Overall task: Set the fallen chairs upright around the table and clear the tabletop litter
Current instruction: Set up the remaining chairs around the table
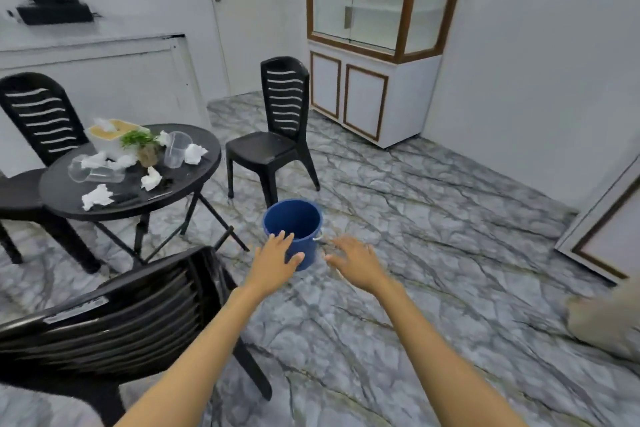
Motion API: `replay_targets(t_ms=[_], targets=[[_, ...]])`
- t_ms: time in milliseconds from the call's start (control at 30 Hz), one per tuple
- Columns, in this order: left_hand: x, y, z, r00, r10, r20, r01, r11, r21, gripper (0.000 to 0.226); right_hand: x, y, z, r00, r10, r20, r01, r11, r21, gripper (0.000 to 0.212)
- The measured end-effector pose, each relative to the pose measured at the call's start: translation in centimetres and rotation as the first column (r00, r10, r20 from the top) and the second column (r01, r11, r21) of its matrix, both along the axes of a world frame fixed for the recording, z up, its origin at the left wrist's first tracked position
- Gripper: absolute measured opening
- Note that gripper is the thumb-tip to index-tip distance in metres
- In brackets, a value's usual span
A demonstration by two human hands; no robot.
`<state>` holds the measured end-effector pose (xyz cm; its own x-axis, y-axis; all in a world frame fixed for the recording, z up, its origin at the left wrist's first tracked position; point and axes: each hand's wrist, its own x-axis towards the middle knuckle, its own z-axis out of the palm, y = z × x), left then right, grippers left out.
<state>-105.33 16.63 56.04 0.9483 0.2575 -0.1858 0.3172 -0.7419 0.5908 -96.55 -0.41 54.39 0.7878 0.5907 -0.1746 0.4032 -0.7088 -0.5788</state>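
Two hands: left hand [277,258] and right hand [353,263] are stretched forward and apart, fingers straight and spread, holding nothing.
Nearest chair [114,329]: black, its slatted back beside the left forearm; whether it stands squarely cannot be told.
Blue bucket [294,229]: upright on the floor, mouth up, straight ahead of the hands and a little left of the gap between them.
Key relation: the left hand is nearer, its fingertips overlapping the bucket's near wall in view, though contact cannot be confirmed; the right hand is just beside the bucket's right side.
Likely step: taking the bucket by both sides, probably to carry it leftward to the table as a litter bin.
Table [194,166]: round and black, ahead and left of the bucket.
Litter: crumpled tissues [97,197] are scattered over the top, with a clear cup on its side [93,173] and another standing [177,149].
Far chairs: one right of the table [263,149] and one behind it at left [41,114], both upright.
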Motion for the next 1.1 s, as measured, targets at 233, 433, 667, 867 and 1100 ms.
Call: replay_targets(t_ms=[233, 433, 667, 867, 1100], targets=[[12.3, -10.7, -2.2, 0.98, -0.129, -0.152, 0.141, 0.987, 0.071, 0.061, 10.0, -9.7, -1.2, 1.0, 0.012, -0.017, -0.015, 0.974, -0.224, 0.061], [21.3, -13.8, -3.8, 0.966, -0.165, -0.2, 0.18, 0.982, 0.06, 0.062, 17.6, -13.2, -2.4, 0.996, 0.025, -0.08, -0.045, 0.967, -0.252, 0.062], [34.5, -13.6, -5.4, 0.953, -0.152, -0.261, 0.161, 0.987, 0.016, 0.064, 30.8, -12.6, -3.6, 0.993, 0.022, -0.118, -0.05, 0.97, -0.239, 0.064], [48.6, -11.4, -4.8, 0.957, -0.076, -0.28, 0.076, 0.997, -0.012, 0.065, 45.0, -9.8, -3.9, 0.986, 0.01, -0.167, -0.04, 0.983, -0.18, 0.064], [64.1, -7.7, -3.5, 0.97, 0.007, -0.243, -0.015, 0.999, -0.032, 0.054, 62.2, -5.8, -3.2, 0.981, 0.11, -0.158, -0.14, 0.971, -0.193, 0.059]])
